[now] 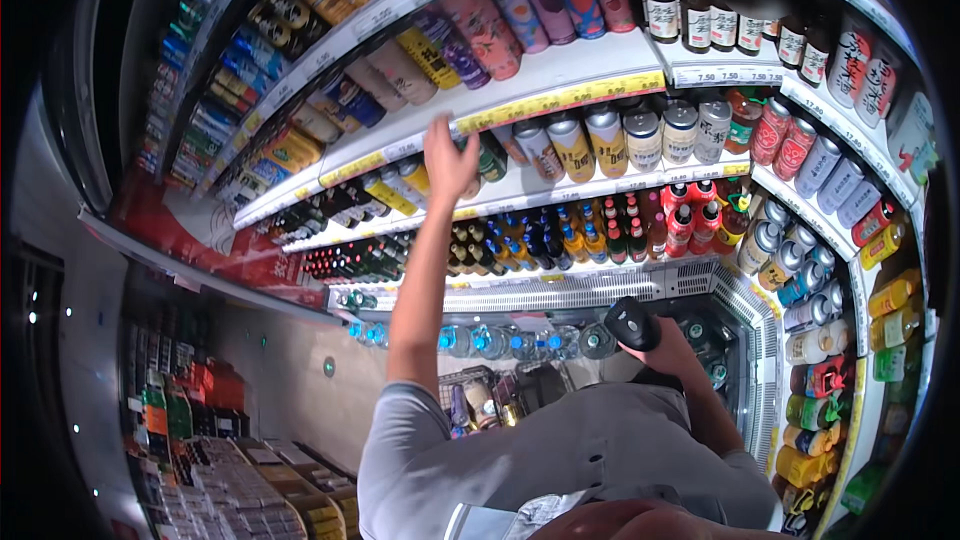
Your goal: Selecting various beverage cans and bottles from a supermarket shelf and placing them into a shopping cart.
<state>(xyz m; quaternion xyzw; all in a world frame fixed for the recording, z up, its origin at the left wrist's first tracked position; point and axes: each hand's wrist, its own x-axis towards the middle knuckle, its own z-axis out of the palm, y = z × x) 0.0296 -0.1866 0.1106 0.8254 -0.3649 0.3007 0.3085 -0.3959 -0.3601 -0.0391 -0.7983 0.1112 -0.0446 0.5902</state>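
My left hand (451,161) reaches up to the drinks shelves, fingers and thumb apart, with nothing seen in its grasp. It is over the front of the middle shelf (525,190), next to a dark green can (491,163) and left of yellow-and-silver cans (570,146). The fingertips overlap the price strip (405,148) of the shelf above; whether they touch it is unclear. Low on the right, my right hand (667,352) grips a black handheld barcode scanner (633,324), whose handle is mostly hidden by the fingers.
Small bottles (574,240) line the lower shelf, and dark labelled bottles (724,26) stand above. Large water bottles (491,342) stand below the vent grille (570,295). A wire basket (461,379) holding goods is in front of my body. Stacked cartons (217,487) lie at lower left.
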